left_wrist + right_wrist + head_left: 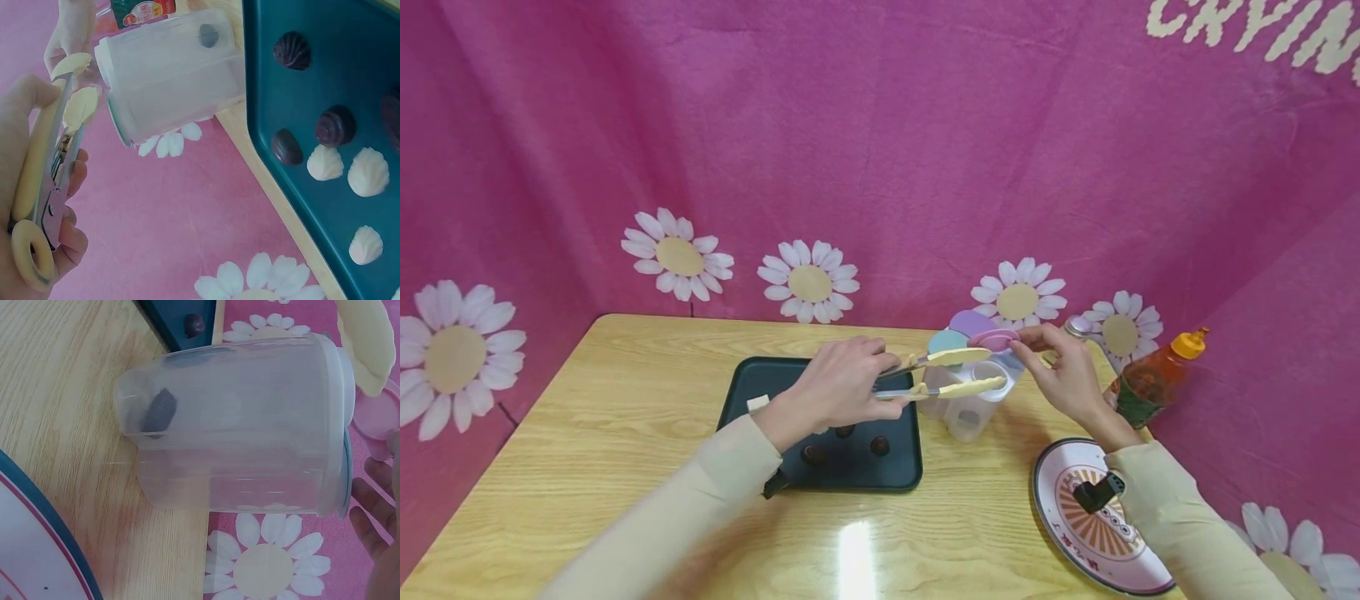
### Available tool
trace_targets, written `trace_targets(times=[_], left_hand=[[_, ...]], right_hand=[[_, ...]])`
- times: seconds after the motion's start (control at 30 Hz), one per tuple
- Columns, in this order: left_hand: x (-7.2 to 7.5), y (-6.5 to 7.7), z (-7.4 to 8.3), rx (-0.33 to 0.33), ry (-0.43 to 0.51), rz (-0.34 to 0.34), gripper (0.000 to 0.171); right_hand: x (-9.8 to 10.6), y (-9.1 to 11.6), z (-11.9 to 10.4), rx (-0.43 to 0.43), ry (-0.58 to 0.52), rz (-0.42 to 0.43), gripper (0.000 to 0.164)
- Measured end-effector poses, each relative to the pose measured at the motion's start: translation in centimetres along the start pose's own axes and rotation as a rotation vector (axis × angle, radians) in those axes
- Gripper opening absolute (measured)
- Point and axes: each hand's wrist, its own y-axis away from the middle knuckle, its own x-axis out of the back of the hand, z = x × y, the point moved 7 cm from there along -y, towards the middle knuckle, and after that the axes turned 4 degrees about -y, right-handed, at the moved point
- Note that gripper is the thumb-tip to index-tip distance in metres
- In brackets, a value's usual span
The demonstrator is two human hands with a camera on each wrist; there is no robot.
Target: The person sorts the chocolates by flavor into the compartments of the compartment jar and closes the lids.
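My left hand (838,379) grips a pair of tongs (972,388) with cream tips, which stand apart over a clear plastic container (967,418). At the container's top, my right hand (1066,372) pinches the raised pink lid (995,338) between thumb and fingers. Teal (945,342) and purple (972,322) lids show beside it. Through the wall in the right wrist view, a dark shell-like piece (160,413) lies at the bottom of one compartment. Nothing shows between the tong tips. Left of the container, a dark tray (880,477) bears several dark (335,125) and white pieces (368,172).
A round patterned plate (1051,508) lies at the front right, under my right forearm. Behind it stand a sauce bottle (1152,383) with a yellow cap and a grey-capped jar (1078,326). Pink cloth (880,167) hangs along the table's back edge.
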Motion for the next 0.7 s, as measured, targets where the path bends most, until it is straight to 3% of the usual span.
trace_targets(times=[0.33, 0.7], left_hand=[[1.3, 3.7, -2.2, 0.0, -0.043, 0.074, 0.05], [2.1, 10.0, -6.1, 0.062, -0.06, 0.025, 0.051]], right_hand=[[0.1, -0.1, 0.0, 0.005, -0.004, 0.004, 0.014], [0.0, -0.1, -0.1, -0.002, -0.011, 0.002, 0.014]])
